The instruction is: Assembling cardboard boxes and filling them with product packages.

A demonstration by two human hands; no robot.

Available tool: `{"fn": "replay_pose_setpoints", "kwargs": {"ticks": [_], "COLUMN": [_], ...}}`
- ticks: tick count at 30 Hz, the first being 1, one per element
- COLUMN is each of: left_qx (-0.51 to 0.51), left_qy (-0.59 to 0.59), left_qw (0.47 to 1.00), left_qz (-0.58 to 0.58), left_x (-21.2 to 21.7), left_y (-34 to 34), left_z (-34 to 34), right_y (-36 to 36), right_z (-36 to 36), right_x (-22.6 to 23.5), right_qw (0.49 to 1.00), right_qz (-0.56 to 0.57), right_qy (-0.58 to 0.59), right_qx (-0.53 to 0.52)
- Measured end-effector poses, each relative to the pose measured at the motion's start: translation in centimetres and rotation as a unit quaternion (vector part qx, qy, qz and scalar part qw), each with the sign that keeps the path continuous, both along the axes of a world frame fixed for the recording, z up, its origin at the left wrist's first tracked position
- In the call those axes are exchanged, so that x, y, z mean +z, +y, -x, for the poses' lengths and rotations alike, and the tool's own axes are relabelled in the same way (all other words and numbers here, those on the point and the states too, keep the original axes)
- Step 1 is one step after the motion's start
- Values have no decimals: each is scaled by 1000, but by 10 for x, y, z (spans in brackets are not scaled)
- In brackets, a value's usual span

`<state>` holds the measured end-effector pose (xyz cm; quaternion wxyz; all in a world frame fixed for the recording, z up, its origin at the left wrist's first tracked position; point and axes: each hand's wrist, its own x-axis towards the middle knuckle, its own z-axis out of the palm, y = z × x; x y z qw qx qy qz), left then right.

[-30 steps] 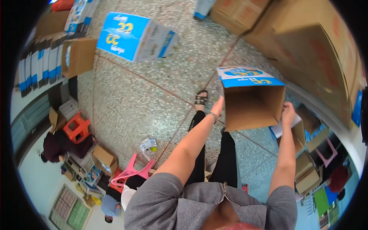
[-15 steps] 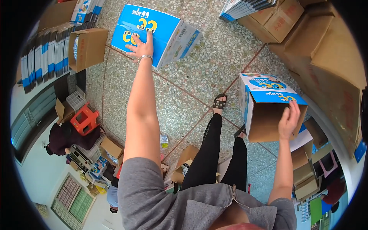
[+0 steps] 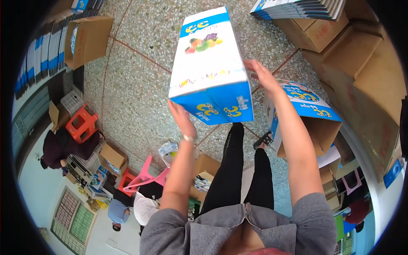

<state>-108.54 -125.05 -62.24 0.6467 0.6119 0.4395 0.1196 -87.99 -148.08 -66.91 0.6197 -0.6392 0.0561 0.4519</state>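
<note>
A closed blue and white carton (image 3: 208,63), printed with fruit and yellow cartoon shapes, is held tilted in front of me between both hands. My left hand (image 3: 182,121) presses against its near left edge, the fingers partly hidden by the blue end. At its right side my right hand (image 3: 262,77) lies against the edge, fingers reaching round toward the far face. Close to my right forearm stands a second carton of the same print (image 3: 301,100), its open mouth facing me and showing a bare brown inside.
Flattened cartons stand in a row (image 3: 46,57) on the left, beside an open brown box (image 3: 89,41). Another flat stack (image 3: 297,9) rests on brown boxes (image 3: 308,36) at far right. Large brown cartons (image 3: 361,59) line the right. A red stool (image 3: 82,123) and seated people are at lower left.
The closed carton has moved right and nearer and has turned to show its white fruit side. My right hand has left the open carton and come to the closed one.
</note>
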Motion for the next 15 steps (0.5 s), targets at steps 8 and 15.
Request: {"fn": "replay_pose_setpoints", "kwargs": {"ticks": [8,15], "left_qx": [-156,-207], "left_qy": [243,210], "left_qw": [909,904], "left_qz": [300,310], "left_x": [-24,-82], "left_y": [95,151], "left_z": [-54,48], "right_y": [-6,18], "right_z": [56,103], "right_x": [-21,4], "right_qw": [950,991], "right_qz": [41,-55], "right_qy": [295,124], "right_qx": [-90,-11]}}
